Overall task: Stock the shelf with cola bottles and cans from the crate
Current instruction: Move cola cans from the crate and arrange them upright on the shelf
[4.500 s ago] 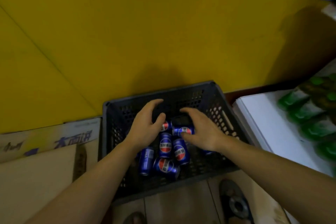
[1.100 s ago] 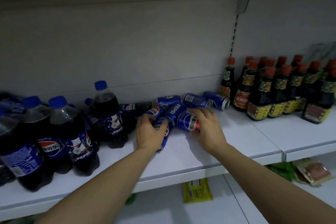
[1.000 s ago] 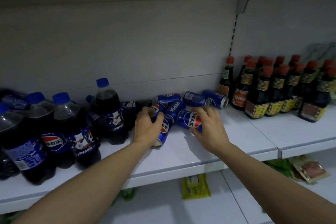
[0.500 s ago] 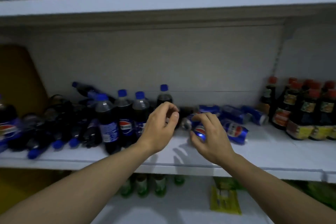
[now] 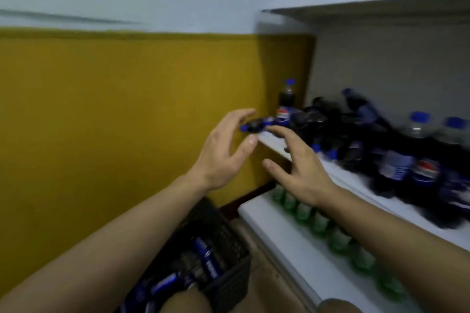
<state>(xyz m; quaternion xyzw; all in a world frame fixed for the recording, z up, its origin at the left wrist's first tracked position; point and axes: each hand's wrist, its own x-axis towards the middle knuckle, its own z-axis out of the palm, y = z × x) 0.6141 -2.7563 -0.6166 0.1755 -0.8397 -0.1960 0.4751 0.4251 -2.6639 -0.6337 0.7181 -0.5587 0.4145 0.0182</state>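
Both hands are raised in mid-air in front of the shelf end, and neither holds anything. The left hand [image 5: 223, 155] has its fingers spread and loosely bent, thumb pointing toward the shelf edge. The right hand [image 5: 300, 168], just beside it and slightly lower, is also spread with straight fingers reaching toward the shelf.

Just beyond the fingertips of both hands a small cola bottle [image 5: 256, 125] lies on its side at the very end of the shelf [image 5: 356, 183], its blue cap pointing toward the left hand; whether any finger touches it cannot be told through the blur. Behind that bottle, farther from the hands, an upright cola bottle [image 5: 286, 104] with a blue cap stands at the shelf corner. To the right of the right hand a jumbled heap of cola bottles [image 5: 381, 145] covers the shelf, some lying down, some upright, all smeared by motion.

Below the right forearm a lower shelf [image 5: 274, 234] carries a row of green-capped bottles [image 5: 318, 223]. Below the left forearm, on the floor, stands the dark plastic crate [image 5: 229, 282], with blue cola cans [image 5: 206, 259] lying inside. A yellow wall [image 5: 114, 122] fills the space to the left of the left hand.
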